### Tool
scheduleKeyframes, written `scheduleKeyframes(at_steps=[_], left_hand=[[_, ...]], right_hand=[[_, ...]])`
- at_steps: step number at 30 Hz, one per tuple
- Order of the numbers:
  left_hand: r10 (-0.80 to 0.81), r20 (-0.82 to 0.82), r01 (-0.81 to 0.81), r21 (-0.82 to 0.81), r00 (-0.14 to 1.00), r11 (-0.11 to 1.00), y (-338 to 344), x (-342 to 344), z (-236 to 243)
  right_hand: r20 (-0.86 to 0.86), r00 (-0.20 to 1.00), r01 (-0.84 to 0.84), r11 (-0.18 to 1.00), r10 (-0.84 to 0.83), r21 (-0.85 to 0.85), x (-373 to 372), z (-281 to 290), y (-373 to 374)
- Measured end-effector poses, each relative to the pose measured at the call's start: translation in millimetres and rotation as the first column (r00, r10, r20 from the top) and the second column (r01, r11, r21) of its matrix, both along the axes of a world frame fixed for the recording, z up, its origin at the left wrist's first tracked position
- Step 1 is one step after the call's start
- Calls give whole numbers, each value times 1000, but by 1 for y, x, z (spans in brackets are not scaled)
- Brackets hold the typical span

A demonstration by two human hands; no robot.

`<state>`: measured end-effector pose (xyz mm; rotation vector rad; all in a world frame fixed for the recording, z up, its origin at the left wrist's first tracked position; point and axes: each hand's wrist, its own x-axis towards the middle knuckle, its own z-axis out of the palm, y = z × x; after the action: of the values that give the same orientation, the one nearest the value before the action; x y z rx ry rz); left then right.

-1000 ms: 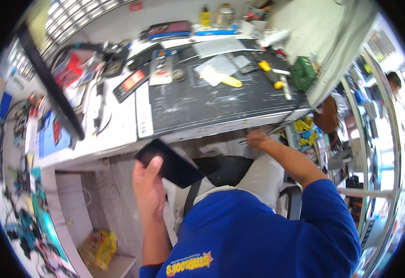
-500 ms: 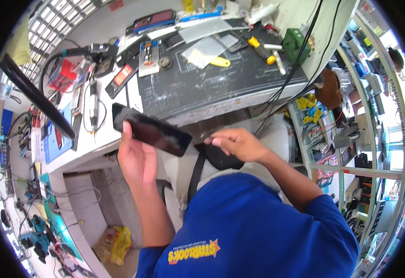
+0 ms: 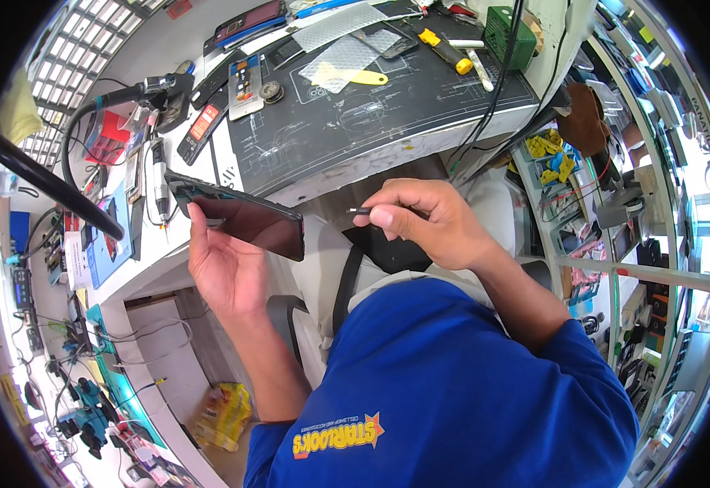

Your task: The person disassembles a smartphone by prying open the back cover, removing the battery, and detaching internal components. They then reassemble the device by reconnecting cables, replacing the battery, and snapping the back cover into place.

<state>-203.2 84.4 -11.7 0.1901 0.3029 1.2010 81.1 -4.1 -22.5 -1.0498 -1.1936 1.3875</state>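
Note:
My left hand (image 3: 229,272) grips a black smartphone (image 3: 249,221) from below, thumb along its near edge. The phone is tilted, its dark glossy face turned partly up. To the right, my right hand (image 3: 432,220) pinches a small black cable plug (image 3: 360,211) between thumb and fingers. The plug's metal tip points left, toward the phone's right end, with a gap between them. Any cable behind the plug is hidden by my hand. Both hands are in front of the workbench edge, above my lap.
A black work mat (image 3: 322,138) covers the bench, holding a yellow pry tool (image 3: 369,78), bubble wrap (image 3: 338,65) and a yellow-black screwdriver (image 3: 444,50). A black lamp arm (image 3: 58,187) crosses on the left. Black cables (image 3: 497,89) hang at right. Shelves (image 3: 631,272) stand beyond.
My right hand has turned so the black plug now shows, its tip toward the phone. The phone has shifted left and tilted more on edge. The whole view has moved slightly.

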Motion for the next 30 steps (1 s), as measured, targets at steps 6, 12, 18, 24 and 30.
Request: scheduleKeyframes(at_steps=[6,12,18,24,30], left_hand=[[-133,-101,137,27,986,990,5,-6,2],[-70,95,70,-1,993,998,3,3,3],[-87,-14,88,99,996,991,2,13,2],[69,-180,-62,46,981,997,-5,19,-5],[94,-370,-69,79,924,994,-11,31,5]], right_hand=[[524,844,-128,907,-113,402,18,-24,1],[456,677,611,787,-578,89,107,-60,-6],[248,555,771,603,-794,205,157,-53,10],[338,410,762,522,-847,383,162,-31,49],[342,327,661,472,-881,584,164,-24,55]])
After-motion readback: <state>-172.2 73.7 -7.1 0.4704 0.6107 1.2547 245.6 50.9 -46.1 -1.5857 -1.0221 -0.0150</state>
